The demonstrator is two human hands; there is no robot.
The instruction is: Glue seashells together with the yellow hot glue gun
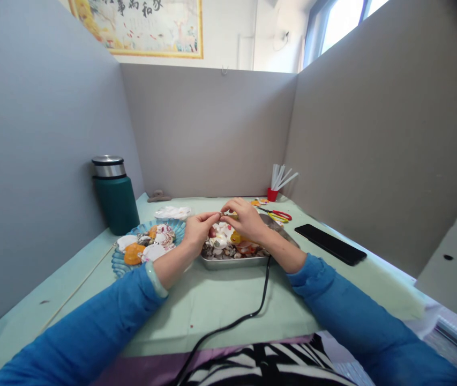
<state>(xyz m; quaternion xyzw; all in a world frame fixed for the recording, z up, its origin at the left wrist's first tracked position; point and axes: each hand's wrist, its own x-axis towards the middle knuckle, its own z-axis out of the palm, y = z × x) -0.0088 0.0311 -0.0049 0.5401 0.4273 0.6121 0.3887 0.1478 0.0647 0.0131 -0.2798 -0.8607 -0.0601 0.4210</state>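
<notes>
In the head view, the left hand (198, 231) and right hand (247, 221) meet mid-frame, each grip pinched on a tiny brownish piece (221, 214), too small to identify, above a shallow silver metal tray (234, 262) of mixed shells (220, 237), which the right hand partly covers.

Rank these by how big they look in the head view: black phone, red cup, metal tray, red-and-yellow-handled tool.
1. Metal tray, partly covered by the right hand
2. Black phone
3. Red-and-yellow-handled tool
4. Red cup
</notes>
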